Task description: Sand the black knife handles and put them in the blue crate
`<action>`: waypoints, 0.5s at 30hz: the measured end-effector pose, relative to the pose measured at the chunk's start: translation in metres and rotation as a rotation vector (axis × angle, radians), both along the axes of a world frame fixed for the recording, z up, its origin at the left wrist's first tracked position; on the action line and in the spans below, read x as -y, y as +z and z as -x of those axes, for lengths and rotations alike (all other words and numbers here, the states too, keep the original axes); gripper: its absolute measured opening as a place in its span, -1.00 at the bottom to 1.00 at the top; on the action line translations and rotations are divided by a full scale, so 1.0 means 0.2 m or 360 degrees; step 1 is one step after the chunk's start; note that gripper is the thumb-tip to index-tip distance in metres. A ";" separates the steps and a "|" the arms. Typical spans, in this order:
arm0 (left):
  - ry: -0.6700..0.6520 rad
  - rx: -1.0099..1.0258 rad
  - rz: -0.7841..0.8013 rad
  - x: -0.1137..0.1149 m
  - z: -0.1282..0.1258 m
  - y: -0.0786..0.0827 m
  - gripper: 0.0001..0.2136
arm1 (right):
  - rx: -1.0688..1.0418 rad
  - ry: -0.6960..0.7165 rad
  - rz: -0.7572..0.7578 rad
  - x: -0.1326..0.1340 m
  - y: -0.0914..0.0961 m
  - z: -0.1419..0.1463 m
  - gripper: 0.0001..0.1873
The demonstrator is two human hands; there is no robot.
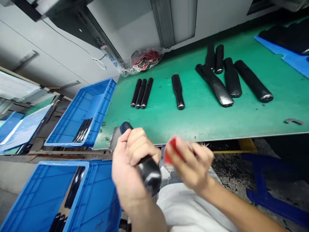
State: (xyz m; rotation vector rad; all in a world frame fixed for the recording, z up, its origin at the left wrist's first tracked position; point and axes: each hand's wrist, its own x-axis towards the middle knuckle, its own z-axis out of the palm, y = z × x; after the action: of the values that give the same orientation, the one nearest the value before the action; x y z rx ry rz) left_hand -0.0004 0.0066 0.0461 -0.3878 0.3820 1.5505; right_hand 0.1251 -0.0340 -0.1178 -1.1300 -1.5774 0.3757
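Note:
My left hand (136,146) is wrapped round a black plastic handle-like tube (150,175), held tilted in front of my body near the table's front edge. The tube's wide, shiny end points down towards me; its narrow end sticks out above the fist. To the right, my right hand (195,161) pinches a small red piece (169,156), apart from the tube. Motion blurs this hand, and the red piece's exact kind cannot be made out. Beyond them on the green table lie three slim black tubes (142,93), a single tube (178,91) and several larger ones (216,83).
The green table (154,122) has a metal hook-shaped piece (293,121) at right and a plastic bag (147,59) with red pieces at the back. Blue crates (102,112) holding black tubes stand at left. A blue stool (272,196) is below right. Black scraps litter the floor.

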 end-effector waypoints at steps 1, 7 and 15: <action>0.0024 0.0007 -0.0024 0.01 0.00 0.01 -0.65 | 0.0124 -0.0039 -0.0115 -0.01 0.02 -0.02 -0.53; -0.0044 -0.0237 0.0029 0.03 0.00 -0.01 -0.65 | 0.0464 -0.0213 -0.0554 0.04 0.16 -0.11 -0.38; -0.0104 -0.0349 -0.0098 0.05 0.00 -0.02 -0.66 | 0.0288 -0.0099 -0.0489 0.09 0.18 -0.11 -0.44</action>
State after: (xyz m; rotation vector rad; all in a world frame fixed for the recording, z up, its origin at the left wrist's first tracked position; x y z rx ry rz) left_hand -0.0010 -0.0044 0.0429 -0.1559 0.5103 1.5413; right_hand 0.1466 -0.0530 -0.0826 -0.9915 -1.6847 -0.0134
